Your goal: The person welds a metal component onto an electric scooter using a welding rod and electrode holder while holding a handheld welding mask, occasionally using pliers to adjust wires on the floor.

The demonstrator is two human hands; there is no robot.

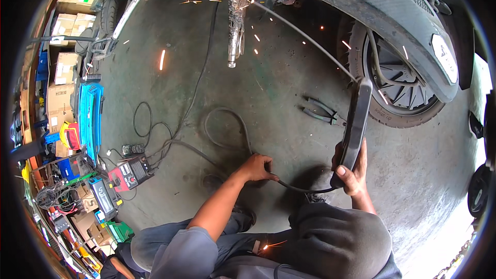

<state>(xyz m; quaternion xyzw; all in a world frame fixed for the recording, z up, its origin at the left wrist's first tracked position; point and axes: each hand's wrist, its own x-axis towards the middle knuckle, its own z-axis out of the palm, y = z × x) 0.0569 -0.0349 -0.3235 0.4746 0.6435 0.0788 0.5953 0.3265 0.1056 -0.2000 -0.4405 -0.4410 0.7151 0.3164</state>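
Right hand (pixel 356 178): We see it wrapped around a long black holder (pixel 357 119) tilted above the floor; a thin metal rod (pixel 305 35) runs from its upper end toward the upper left.
Left hand (pixel 258 168): Its fingers are curled around a black cable (pixel 305 190) leading to the holder's lower end.
Rod tip: It reaches a rough, rusty metal piece (pixel 236 26); we cannot tell whether the two touch. Orange sparks (pixel 163 59) scatter around, one glowing over the person's lap.
Floor (pixel 279 119): We look down on dark grey-green concrete, scuffed and specked, turning pale and bright at the lower right. Dark pliers (pixel 321 111) lie just left of the holder.
Machine: A red-and-black unit (pixel 129 174) stands on the floor amid looping cords (pixel 208 51).
Left side of the room: Cardboard boxes (pixel 62 106) pile up behind a blue case (pixel 91 119), with crowded clutter below.
Upper right: A dark vehicle body (pixel 408 36) curves over a wheel (pixel 400 85).
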